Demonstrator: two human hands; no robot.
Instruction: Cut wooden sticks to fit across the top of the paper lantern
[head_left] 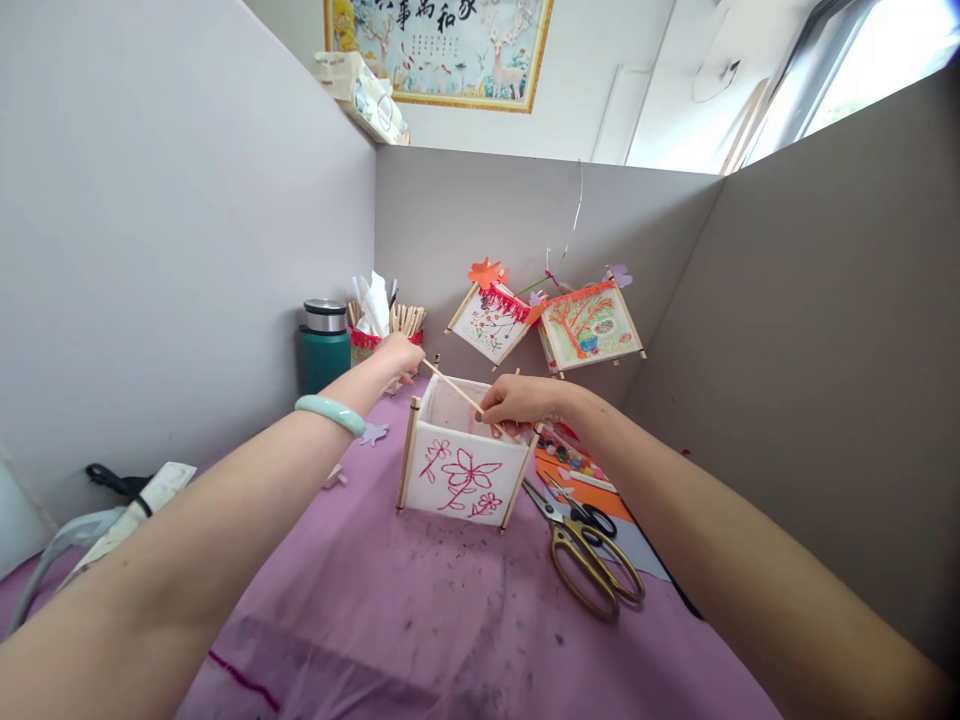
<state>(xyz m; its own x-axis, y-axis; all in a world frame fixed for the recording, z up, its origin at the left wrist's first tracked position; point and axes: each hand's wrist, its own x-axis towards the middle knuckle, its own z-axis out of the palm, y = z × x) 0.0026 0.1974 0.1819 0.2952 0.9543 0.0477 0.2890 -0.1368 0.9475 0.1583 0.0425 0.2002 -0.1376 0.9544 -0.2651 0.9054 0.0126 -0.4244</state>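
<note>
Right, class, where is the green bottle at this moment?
In the head view, the green bottle stands towards the back on the left side, just left of the wooden sticks.

Count: 2 hands (left hand [402, 359], right hand [517, 400]), 1 bracelet [331, 413], 1 thin stick [453, 385], 1 white-panelled box [442, 480] with 3 flowers [470, 477] on its near panel, 2 hanging lanterns (left lantern [491, 325], right lantern [592, 328]), 2 scissors (gold-handled pair [574, 535], black-handled pair [598, 514]), 1 green bottle [327, 358], 1 framed picture [469, 60].
</note>
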